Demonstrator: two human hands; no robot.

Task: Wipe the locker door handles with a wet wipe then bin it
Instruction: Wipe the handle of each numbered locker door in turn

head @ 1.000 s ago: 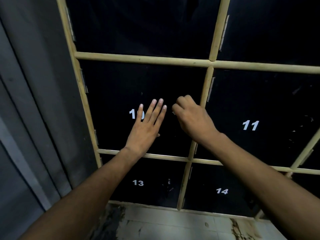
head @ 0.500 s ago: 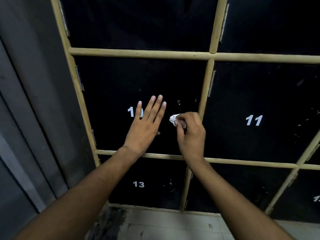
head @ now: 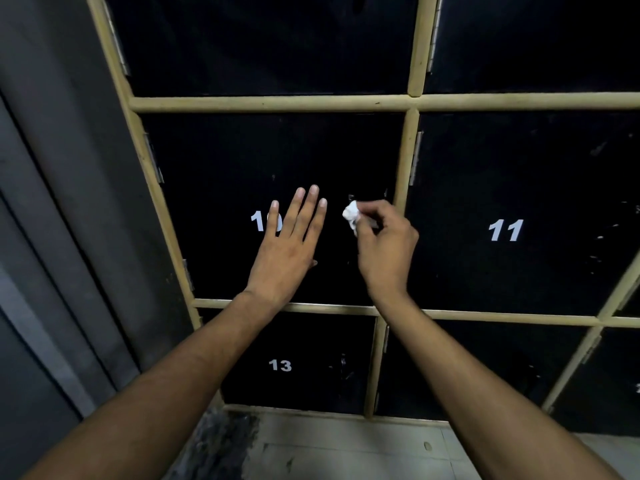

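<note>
A crumpled white wet wipe (head: 351, 214) is pinched in the fingertips of my right hand (head: 386, 251), held against the right side of black locker door 10 (head: 221, 161). A small dark handle (head: 356, 197) shows faintly just above the wipe; its shape is hard to make out. My left hand (head: 289, 251) lies flat on the same door with fingers spread, partly covering the number 10.
Black locker doors 11 (head: 505, 230) and 13 (head: 280, 365) sit in a pale yellow frame (head: 401, 161). A grey wall panel (head: 62, 202) runs down the left. A worn tiled floor (head: 346, 448) lies below the lockers.
My right hand turned from knuckles-forward to a pinch, so the white wipe now shows at its fingertips, and shifted slightly along door 10. My left hand has stayed flat on the door.
</note>
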